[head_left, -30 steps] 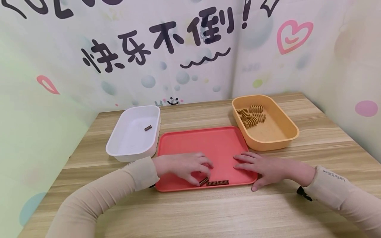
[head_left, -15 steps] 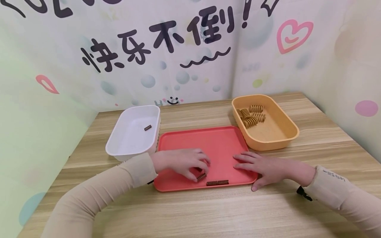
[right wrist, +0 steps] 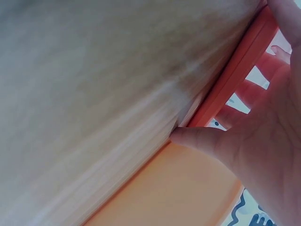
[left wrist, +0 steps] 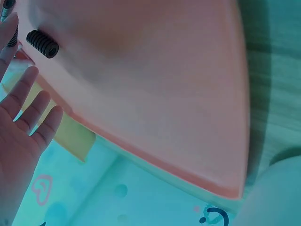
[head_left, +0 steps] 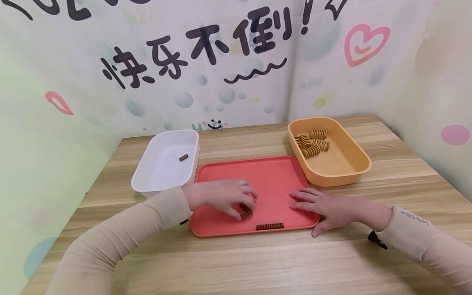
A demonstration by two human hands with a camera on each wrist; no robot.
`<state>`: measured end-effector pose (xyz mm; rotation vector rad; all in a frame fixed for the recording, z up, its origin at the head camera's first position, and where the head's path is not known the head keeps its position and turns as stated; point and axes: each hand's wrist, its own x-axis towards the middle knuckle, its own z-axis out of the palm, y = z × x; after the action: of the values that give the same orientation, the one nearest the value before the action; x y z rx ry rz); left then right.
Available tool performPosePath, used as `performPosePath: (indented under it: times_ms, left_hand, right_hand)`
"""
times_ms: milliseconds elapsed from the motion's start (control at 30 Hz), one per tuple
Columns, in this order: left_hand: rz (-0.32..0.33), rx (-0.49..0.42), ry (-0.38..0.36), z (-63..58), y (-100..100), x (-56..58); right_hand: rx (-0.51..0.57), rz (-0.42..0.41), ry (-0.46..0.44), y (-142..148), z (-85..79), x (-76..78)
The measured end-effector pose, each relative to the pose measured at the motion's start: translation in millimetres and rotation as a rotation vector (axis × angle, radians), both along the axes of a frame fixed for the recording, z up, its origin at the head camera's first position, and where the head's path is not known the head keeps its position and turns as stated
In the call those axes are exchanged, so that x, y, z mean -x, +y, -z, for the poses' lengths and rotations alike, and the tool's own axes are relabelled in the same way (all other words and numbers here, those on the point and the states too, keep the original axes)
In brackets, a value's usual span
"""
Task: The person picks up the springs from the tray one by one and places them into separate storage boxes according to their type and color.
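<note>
Over the red tray [head_left: 263, 176], my left hand [head_left: 226, 196] pinches a small dark coil spring [head_left: 246, 214] between thumb and index finger. Another dark spring [head_left: 245, 207] lies on the tray beneath its fingers; the left wrist view shows this loose spring [left wrist: 42, 44] apart from the spread other fingers. Two more springs [head_left: 269, 226] lie end to end along the tray's near edge. My right hand [head_left: 332, 207] rests on the tray's right rim, fingers extended over it and thumb on the table; the right wrist view has the thumb [right wrist: 200, 139] beside the rim.
Behind the tray on the left, a white bin [head_left: 158, 172] holds one dark spring [head_left: 183, 157]. At the back right, an orange bin [head_left: 343, 164] contains several larger yellow-brown springs [head_left: 311, 151]. Everything stands on a wood-grain table [head_left: 236, 262] before a printed cloth.
My left hand has drawn back leftward and away from the near edge, carrying the pinched spring off the row. The right hand has stayed put.
</note>
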<state>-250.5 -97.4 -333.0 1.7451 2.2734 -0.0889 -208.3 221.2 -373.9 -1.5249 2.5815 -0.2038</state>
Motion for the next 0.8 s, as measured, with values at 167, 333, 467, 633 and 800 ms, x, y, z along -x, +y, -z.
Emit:
performPosePath:
  times_ms: [167, 333, 467, 633, 800]
  left_hand:
    - [0.018, -0.013, 0.003, -2.8, -2, 2.6]
    - [-0.006, -0.008, -0.005, -5.7, -4, 4.1]
    - [-0.051, 0.013, -0.019, -9.3, -5, 4.4]
    - [-0.087, 0.037, -0.01, -12.9, -6, 4.9]
    - [-0.096, 0.028, 0.009, -15.1, -8, 6.9]
  right_hand:
    - [0.005, -0.002, 0.001, 0, -0.4, -0.2]
    - [0.01, -0.007, 0.005, 0, -0.5, -0.1]
    - [0.01, -0.005, -0.002, 0, 0.0, 0.2]
    - [0.013, -0.004, -0.009, 0, 0.8, 0.5]
    - [0.015, -0.009, 0.003, 1, 0.7, 0.4]
